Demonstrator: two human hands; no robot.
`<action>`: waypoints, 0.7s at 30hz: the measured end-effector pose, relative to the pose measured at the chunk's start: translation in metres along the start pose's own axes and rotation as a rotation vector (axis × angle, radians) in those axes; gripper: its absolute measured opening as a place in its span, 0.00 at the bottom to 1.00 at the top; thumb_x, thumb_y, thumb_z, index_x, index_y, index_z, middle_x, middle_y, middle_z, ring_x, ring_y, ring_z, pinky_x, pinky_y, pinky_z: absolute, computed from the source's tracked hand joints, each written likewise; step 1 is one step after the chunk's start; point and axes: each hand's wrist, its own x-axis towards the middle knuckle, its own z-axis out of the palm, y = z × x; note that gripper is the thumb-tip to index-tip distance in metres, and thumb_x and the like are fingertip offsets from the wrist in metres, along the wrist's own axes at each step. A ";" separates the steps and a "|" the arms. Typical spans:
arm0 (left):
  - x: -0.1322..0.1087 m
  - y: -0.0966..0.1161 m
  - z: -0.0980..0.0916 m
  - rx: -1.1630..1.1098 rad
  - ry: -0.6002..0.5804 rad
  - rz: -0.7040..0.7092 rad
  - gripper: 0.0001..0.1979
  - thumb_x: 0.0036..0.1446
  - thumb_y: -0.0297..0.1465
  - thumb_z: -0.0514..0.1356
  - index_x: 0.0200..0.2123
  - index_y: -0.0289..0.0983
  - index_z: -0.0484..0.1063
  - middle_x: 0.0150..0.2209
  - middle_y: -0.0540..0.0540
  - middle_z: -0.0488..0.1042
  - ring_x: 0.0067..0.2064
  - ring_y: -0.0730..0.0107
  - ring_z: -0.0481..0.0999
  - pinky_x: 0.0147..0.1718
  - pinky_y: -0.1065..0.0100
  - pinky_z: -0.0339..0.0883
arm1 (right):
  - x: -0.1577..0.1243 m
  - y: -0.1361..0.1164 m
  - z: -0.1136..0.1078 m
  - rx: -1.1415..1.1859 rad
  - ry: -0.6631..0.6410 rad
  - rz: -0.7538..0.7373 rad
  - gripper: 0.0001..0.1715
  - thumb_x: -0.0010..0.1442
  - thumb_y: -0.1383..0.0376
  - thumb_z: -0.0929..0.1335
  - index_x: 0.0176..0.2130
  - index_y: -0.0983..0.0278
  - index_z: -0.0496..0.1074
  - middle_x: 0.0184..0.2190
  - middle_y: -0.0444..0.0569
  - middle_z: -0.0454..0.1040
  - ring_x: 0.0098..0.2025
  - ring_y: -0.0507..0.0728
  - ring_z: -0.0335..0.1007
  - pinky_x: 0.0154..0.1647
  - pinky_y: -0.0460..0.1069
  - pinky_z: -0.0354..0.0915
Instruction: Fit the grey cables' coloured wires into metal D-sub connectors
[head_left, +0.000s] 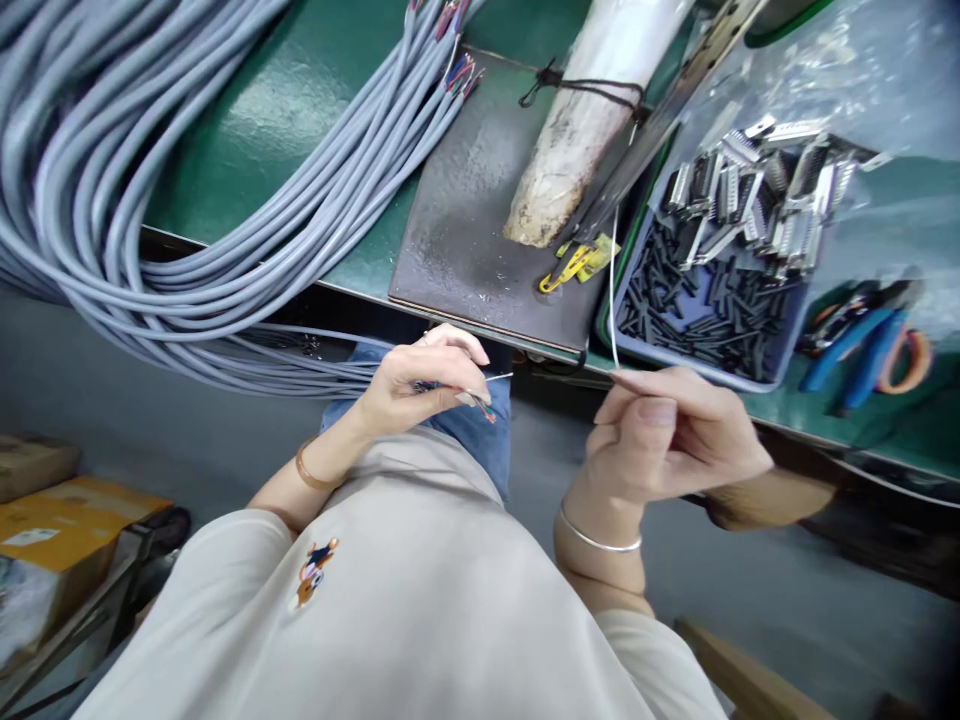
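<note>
My left hand is closed around the end of a grey cable. Its stripped, thin coloured wires stick out past the thumb and fingertips, with one pale wire pointing right. The cable's jacket inside the fingers is mostly hidden. To the right, at the table's front edge, my right hand pinches the lower end of a thin whitish wire between thumb and forefinger. This wire hangs down from beside a metal bar; its upper end is hidden. The two hands are apart.
A bundle of grey cables drapes over the green table. A dark board lies under a white tube, a metal bar and a yellow clip. A blue tray holds metal connectors and black sleeves; pliers lie right.
</note>
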 end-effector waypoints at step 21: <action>0.006 0.057 0.004 -0.040 0.197 -0.040 0.08 0.61 0.24 0.63 0.40 0.40 0.81 0.35 0.44 0.80 0.33 0.70 0.78 0.31 0.71 0.71 | 0.034 -0.042 -0.058 -0.458 -0.683 0.027 0.06 0.64 0.64 0.72 0.34 0.58 0.74 0.26 0.39 0.80 0.23 0.50 0.73 0.27 0.47 0.65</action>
